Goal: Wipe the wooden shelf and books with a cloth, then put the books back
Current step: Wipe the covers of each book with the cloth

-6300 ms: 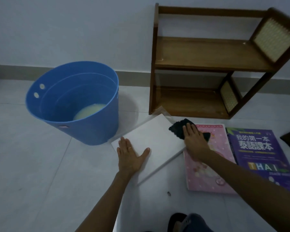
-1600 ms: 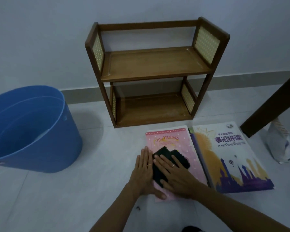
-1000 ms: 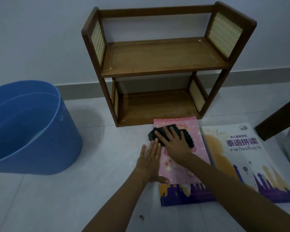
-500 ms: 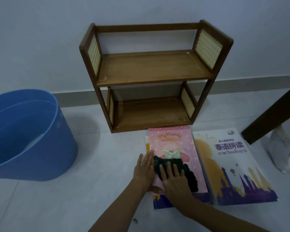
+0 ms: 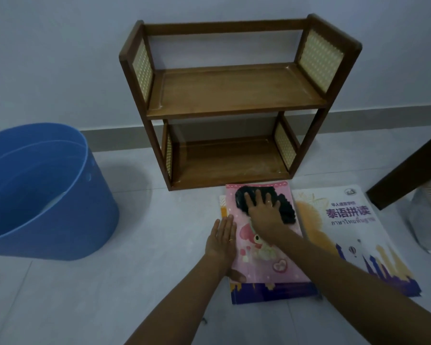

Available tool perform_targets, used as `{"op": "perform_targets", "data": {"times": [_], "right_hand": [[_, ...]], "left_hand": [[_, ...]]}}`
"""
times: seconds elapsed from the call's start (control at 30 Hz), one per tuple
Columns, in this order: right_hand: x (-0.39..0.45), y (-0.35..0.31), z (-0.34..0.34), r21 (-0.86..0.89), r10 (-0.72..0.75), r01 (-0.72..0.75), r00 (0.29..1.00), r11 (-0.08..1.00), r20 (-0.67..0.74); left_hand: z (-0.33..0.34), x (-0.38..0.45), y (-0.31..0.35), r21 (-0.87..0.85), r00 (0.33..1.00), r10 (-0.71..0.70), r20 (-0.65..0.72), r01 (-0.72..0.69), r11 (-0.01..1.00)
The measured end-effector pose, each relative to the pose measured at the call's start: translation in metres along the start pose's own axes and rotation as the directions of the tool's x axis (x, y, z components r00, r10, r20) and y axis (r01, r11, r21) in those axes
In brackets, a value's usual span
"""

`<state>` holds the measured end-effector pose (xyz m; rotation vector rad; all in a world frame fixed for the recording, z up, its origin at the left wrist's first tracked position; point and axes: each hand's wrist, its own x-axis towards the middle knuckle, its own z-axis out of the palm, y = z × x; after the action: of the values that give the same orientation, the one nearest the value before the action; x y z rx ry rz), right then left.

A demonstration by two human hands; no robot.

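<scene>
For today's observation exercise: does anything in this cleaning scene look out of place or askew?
Nothing is spilled or damaged. The only oddity: the wooden shelf stands empty while its books lie on the floor, the pink book stacked slightly askew on another.

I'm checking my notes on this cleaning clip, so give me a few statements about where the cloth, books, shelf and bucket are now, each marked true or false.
1. The right hand presses the dark cloth on the pink book. True.
2. The wooden shelf holds books. False: both levels are bare.
3. The left hand lies flat at the pink book's left edge. True.
4. The blue bucket stands right of the shelf. False: it stands to the left.
5. The pink book lies on another book. True.
</scene>
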<state>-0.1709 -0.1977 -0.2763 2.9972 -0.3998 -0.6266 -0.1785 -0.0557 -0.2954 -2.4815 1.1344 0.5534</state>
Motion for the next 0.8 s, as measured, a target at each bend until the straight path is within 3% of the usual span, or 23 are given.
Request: {"op": "perform_targets", "data": {"times": [0.2, 0.37, 0.53, 0.7, 0.77, 0.8], "right_hand": [[-0.055, -0.042, 0.042, 0.040, -0.004, 0.007, 0.997, 0.999, -0.077], [0.000, 0.005, 0.018, 0.020, -0.162, 0.163, 0.985, 0.986, -0.067], [0.029, 0.030, -0.002, 0.100, -0.113, 0.108, 0.993, 0.989, 0.042], [-0.029, -0.005, 0.034, 0.021, 0.028, -0.027, 0.999, 0.999, -0.032], [-0.062, -0.025, 0.057, 0.095, 0.092, -0.080, 0.987, 0.992, -0.128], [-0.077, -0.035, 0.066, 0.148, 0.052, -0.043, 0.997, 0.988, -0.058]], "left_hand": [[0.002, 0.003, 0.001, 0.033, 1.000, 0.024, -0.016, -0.023, 0.999], [0.000, 0.000, -0.002, -0.033, 0.999, 0.041, -0.028, -0.042, 0.999], [-0.003, -0.001, -0.003, -0.060, 0.999, 0.024, -0.032, -0.026, 0.998], [-0.004, -0.001, -0.001, -0.018, 1.000, 0.014, 0.005, -0.014, 1.000], [-0.004, -0.001, 0.000, -0.001, 1.000, 0.008, -0.002, -0.008, 1.000], [-0.003, -0.001, 0.000, 0.017, 1.000, 0.008, -0.008, -0.007, 1.000]]}}
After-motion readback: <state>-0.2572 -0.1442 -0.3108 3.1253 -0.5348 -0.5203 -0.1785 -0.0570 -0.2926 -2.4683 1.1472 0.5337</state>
